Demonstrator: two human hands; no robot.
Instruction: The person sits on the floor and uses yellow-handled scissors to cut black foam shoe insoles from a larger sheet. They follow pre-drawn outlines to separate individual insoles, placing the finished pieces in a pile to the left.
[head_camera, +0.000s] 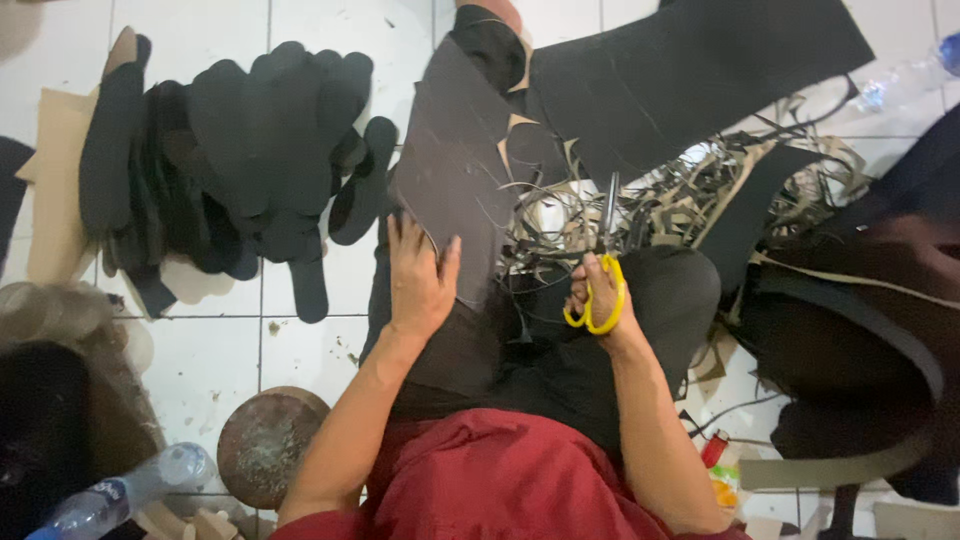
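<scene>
A large dark brown sheet of material (455, 170) lies over my lap and the floor in front of me. My left hand (420, 280) rests flat on its near left edge, fingers apart. My right hand (597, 300) grips yellow-handled scissors (603, 262), blades pointing away from me, beside the sheet's right edge. A tangle of thin cut strips and offcuts (660, 195) lies just beyond the blades. A big black sheet (690, 70) spreads at the top right.
A pile of black cut-out shoe-shaped pieces (240, 160) sits on the white tiled floor at left, over tan cardboard (55, 190). A round rusty object (265, 445) and a plastic bottle (120, 495) are at lower left. Dark material is heaped at right (860, 320).
</scene>
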